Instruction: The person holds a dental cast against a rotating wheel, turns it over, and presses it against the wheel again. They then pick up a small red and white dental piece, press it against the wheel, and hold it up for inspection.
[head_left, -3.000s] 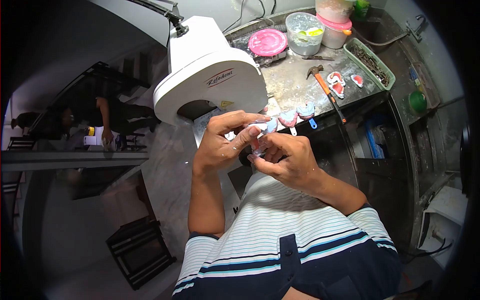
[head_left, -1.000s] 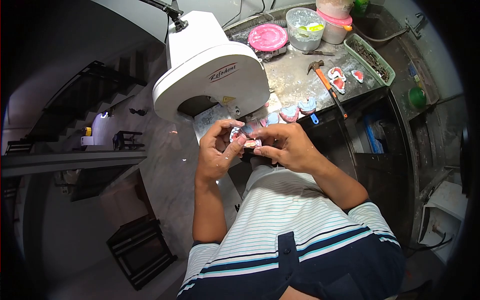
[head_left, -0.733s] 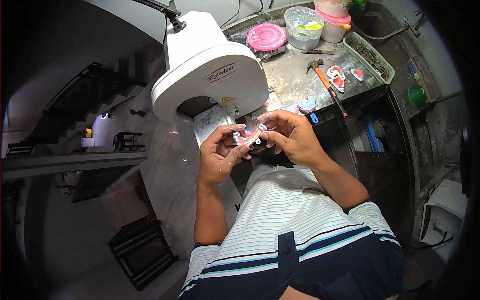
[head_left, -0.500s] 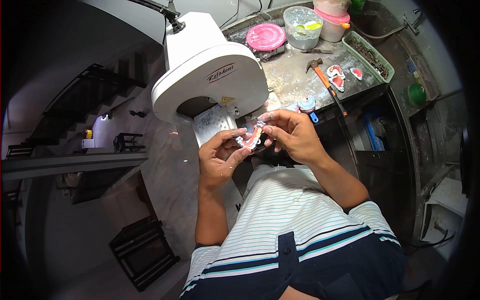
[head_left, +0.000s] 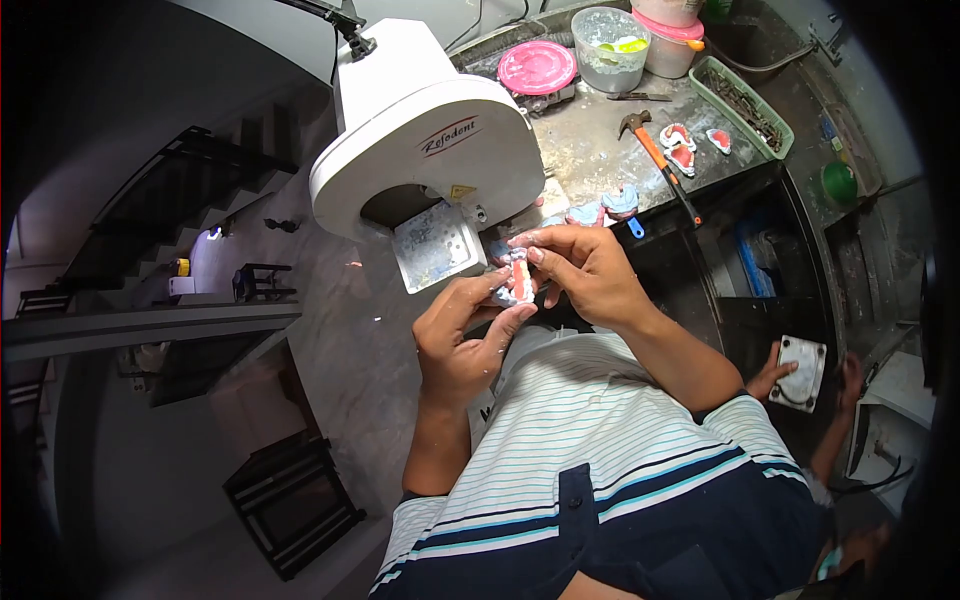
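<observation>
Pink-and-white dental piece (head_left: 521,282) right at fingertips, left hand (head_left: 465,328) and right hand (head_left: 592,277) both clamped on it. Just past left fingers, metal plate (head_left: 437,245) of white machine (head_left: 430,150). Beyond right fingers, blue-topped moulds (head_left: 621,202), then orange-handled hammer (head_left: 652,152); pink lid (head_left: 538,67) farther.

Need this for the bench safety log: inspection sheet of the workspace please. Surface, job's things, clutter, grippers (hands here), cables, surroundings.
Surface: worktop marked with pale residue.
Job's things: pink-and-white dental model held off the worktop; bluish models near the front edge; white Refodent-labelled machine alongside.
Clutter: claw hammer, handle end at the front edge; pink lid; clear tub; green tray of small dark items.
Grippers: bare left hand and right hand, both gripping the dental model.
Cables: dark cable against the wall behind the machine.
Surroundings: another person's hand at right, holding a pale rectangular plate.
</observation>
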